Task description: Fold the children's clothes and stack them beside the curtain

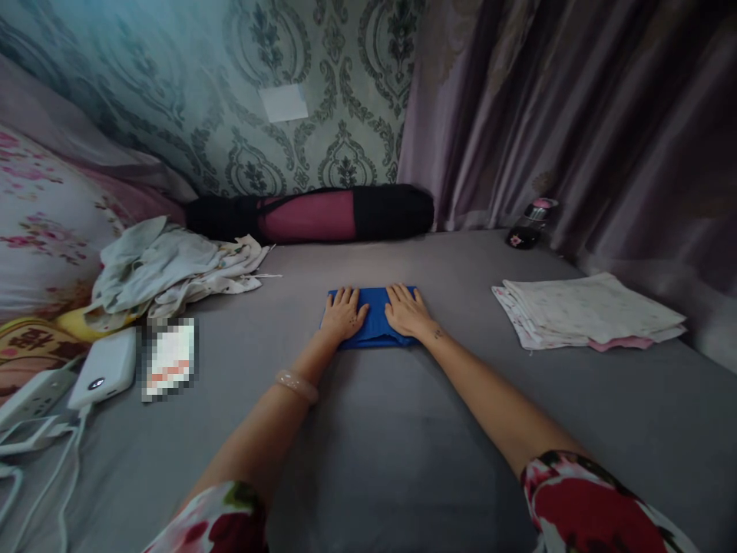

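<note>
A folded piece of blue cloth lies flat on the grey bed sheet in front of me. On its left part rests my left hand, palm down with the fingers spread. My right hand lies the same way on the right part, fingers stretched out. Between the two hands a strip of the blue cloth shows, and its near edge is slightly loose and raised. Neither hand grips the cloth; both touch it from above.
Folded light cloths are stacked at right, near a dark bottle. A black and pink rolled bag lies along the wall. At left are crumpled clothes, a white power bank, a power strip and cables.
</note>
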`<control>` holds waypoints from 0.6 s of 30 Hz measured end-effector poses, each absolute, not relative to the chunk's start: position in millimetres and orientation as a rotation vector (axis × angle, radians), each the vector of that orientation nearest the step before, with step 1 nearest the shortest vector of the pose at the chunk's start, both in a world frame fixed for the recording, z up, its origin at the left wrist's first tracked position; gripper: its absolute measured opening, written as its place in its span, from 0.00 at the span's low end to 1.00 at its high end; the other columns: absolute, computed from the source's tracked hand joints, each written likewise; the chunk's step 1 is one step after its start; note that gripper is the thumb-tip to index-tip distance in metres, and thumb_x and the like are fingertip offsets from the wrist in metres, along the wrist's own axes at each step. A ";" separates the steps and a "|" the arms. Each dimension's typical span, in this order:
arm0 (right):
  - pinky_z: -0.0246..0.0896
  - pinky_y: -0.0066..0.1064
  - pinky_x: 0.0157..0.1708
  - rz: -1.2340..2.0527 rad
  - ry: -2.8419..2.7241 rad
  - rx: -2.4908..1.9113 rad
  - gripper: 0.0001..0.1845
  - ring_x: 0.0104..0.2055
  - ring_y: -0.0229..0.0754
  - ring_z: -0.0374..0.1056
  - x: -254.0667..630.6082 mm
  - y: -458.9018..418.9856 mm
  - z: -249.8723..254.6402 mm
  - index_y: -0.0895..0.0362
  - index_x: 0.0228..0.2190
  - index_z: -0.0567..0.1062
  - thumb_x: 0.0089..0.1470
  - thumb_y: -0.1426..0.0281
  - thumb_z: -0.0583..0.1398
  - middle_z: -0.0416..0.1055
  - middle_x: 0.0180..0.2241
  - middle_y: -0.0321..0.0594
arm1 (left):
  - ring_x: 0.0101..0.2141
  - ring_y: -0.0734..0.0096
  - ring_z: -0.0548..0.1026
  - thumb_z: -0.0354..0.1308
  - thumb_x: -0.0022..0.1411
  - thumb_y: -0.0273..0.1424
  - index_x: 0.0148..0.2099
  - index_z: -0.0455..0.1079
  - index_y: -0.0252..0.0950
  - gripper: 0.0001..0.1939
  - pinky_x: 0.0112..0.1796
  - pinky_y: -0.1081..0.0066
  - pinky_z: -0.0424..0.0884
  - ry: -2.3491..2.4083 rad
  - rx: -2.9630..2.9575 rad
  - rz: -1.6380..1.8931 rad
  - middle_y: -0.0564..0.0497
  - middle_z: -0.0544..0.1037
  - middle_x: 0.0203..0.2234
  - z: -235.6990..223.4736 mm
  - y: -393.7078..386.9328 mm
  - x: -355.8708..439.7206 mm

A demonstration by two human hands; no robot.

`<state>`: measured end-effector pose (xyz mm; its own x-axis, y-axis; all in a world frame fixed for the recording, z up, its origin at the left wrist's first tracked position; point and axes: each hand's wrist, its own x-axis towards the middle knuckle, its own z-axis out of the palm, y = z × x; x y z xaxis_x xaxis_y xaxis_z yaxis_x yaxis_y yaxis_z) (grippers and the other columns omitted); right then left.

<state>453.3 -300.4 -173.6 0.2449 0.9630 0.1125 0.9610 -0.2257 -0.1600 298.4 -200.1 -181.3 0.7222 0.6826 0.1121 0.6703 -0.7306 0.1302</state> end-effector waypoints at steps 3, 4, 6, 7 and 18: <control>0.35 0.52 0.64 0.016 -1.808 -2.327 0.32 0.68 0.51 0.41 452.5 -299.4 -172.8 0.67 0.63 0.54 0.62 0.66 0.42 0.49 0.66 0.50 | 0.64 0.49 0.52 0.36 0.69 0.45 0.67 0.52 0.31 0.32 0.61 0.48 0.48 1.134 2.836 0.245 0.38 0.58 0.64 -181.6 -199.9 300.0; 0.35 0.52 0.64 0.024 -1.802 -2.334 0.32 0.68 0.51 0.41 452.3 -299.1 -172.0 0.66 0.63 0.54 0.62 0.66 0.42 0.49 0.66 0.50 | 0.64 0.49 0.52 0.36 0.69 0.45 0.67 0.52 0.31 0.32 0.61 0.48 0.48 1.138 2.830 0.251 0.38 0.58 0.64 -181.0 -199.8 300.3; 0.34 0.51 0.65 0.068 -1.804 -2.345 0.32 0.68 0.50 0.40 452.9 -299.1 -169.4 0.65 0.64 0.54 0.62 0.65 0.42 0.48 0.66 0.49 | 0.64 0.50 0.51 0.37 0.69 0.45 0.67 0.52 0.31 0.32 0.61 0.49 0.48 1.135 2.809 0.238 0.38 0.56 0.65 -178.0 -199.5 299.6; 0.34 0.50 0.65 0.100 -1.810 -2.348 0.32 0.68 0.50 0.40 453.9 -299.6 -167.8 0.65 0.64 0.54 0.62 0.65 0.42 0.48 0.66 0.49 | 0.65 0.50 0.51 0.37 0.69 0.45 0.67 0.52 0.30 0.32 0.61 0.50 0.48 1.129 2.795 0.218 0.37 0.55 0.65 -175.6 -199.3 298.1; 0.36 0.48 0.65 0.195 -1.681 -2.431 0.35 0.68 0.50 0.40 475.5 -320.2 -169.5 0.66 0.65 0.49 0.63 0.59 0.37 0.45 0.67 0.50 | 0.65 0.56 0.50 0.36 0.68 0.48 0.68 0.50 0.32 0.35 0.62 0.52 0.46 1.173 2.622 0.265 0.39 0.52 0.66 -182.5 -189.2 255.4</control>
<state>475.5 -320.2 -169.5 0.3525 0.9358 -0.0061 0.9123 -0.3451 -0.2207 255.4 -189.2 -182.5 0.6581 0.7505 0.0608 0.7036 -0.6418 0.3050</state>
